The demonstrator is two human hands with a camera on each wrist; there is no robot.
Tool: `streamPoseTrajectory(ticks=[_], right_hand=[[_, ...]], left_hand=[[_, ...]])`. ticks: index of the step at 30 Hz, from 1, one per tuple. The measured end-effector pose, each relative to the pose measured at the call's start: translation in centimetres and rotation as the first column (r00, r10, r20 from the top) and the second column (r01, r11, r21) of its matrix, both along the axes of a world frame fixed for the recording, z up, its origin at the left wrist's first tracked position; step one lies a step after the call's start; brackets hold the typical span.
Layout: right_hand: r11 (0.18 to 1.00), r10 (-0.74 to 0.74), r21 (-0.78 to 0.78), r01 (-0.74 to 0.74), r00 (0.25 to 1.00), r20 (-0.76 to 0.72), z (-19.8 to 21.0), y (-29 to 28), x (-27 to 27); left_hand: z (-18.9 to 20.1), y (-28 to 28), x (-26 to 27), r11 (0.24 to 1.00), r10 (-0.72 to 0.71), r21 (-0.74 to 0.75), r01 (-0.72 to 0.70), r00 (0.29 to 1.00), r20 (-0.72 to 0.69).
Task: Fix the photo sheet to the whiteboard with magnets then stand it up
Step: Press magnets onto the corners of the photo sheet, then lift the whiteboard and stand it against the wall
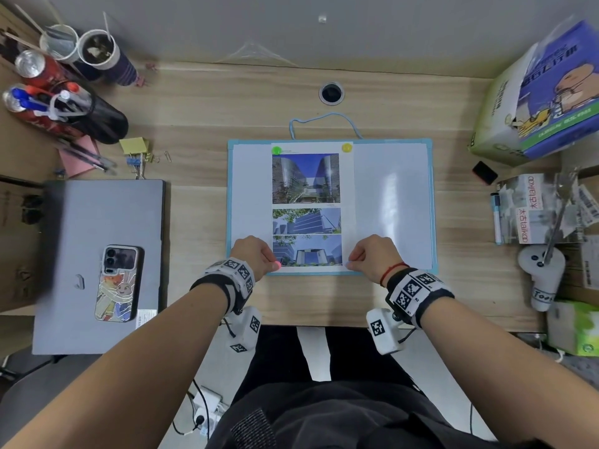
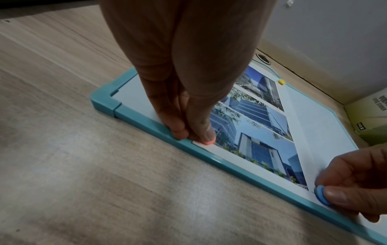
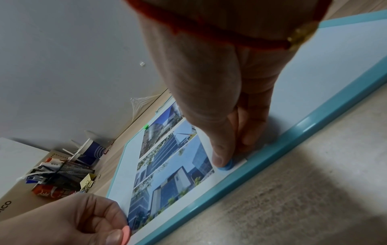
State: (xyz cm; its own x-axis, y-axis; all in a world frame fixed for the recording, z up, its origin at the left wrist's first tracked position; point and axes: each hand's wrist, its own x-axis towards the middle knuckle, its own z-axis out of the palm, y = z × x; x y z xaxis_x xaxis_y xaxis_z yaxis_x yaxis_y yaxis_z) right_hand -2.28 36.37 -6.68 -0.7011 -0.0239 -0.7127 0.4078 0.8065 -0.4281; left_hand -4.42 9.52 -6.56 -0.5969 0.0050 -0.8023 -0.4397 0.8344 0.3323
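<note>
Both wrists sit nearest, at the whiteboard's [image 1: 393, 202] near edge. That board lies flat on the bench [image 1: 201, 102], its teal frame square to the person, and the photo sheet [image 1: 308, 209] lies on its left-of-centre part.

At the sheet's near-left corner the left hand [image 1: 256, 257] pinches a pink magnet [image 2: 207, 142] between thumb and curled fingers [image 2: 178, 131], touching it to the paper just inside the board's frame. At the near-right corner the right hand [image 1: 372, 254] pinches a blue magnet [image 3: 226, 166] in the same way, tilted on edge against the sheet. A green magnet [image 1: 276, 150] and a yellow magnet [image 1: 346, 147] already sit on the sheet's two far corners.

I judge the sheet thin, light and limp; it would slide or buckle under a sideways push, so the magnets should go straight down. The board looks stiff and light with a slick face. For standing it up, the side rails of its frame look like the safest hold, clear of the paper, and the blue cord [image 1: 324, 119] at its far edge offers another.
</note>
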Motion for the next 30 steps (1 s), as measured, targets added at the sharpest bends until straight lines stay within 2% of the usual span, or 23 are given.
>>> streamPoseTrajectory(ticks=[15,17,19,22,24,26,28,30], right_hand=[[0.998,-0.003,0.068,0.002,1.000,0.011,0.4,0.4,-1.0],[0.996,-0.030,0.084,0.031,0.999,-0.022,0.7,1.0,-1.8],[0.988,-0.086,0.117,0.096,0.992,-0.087,0.8,2.0,-2.8],[0.954,-0.181,0.202,0.223,0.961,-0.208,1.1,4.0,-4.4],[0.905,-0.210,0.321,0.280,0.949,-0.235,1.2,5.3,-5.1],[0.845,-0.272,0.418,0.335,0.941,-0.203,1.4,6.2,-5.6],[0.818,-0.350,0.435,0.376,0.926,-0.144,1.4,6.8,-5.9],[0.824,-0.412,0.385,0.416,0.906,-0.095,1.4,6.9,-6.1]], left_hand=[[0.7,0.2,-0.7,0.997,-0.041,-0.072,0.040,0.999,-0.018],[0.9,-0.4,-1.6,0.993,-0.016,-0.114,0.005,0.995,-0.096],[1.2,-1.4,-2.6,0.983,0.052,-0.162,-0.090,0.973,-0.224],[1.1,-2.8,-3.6,0.940,0.051,-0.301,-0.159,0.940,-0.337],[1.1,-3.3,-4.1,0.911,0.074,-0.367,-0.190,0.949,-0.307],[1.0,-3.4,-4.5,0.921,0.104,-0.346,-0.178,0.969,-0.222],[0.7,-3.5,-4.9,0.937,0.165,-0.279,-0.212,0.970,-0.181],[0.1,-3.6,-5.4,0.935,0.225,-0.242,-0.258,0.962,-0.156]])
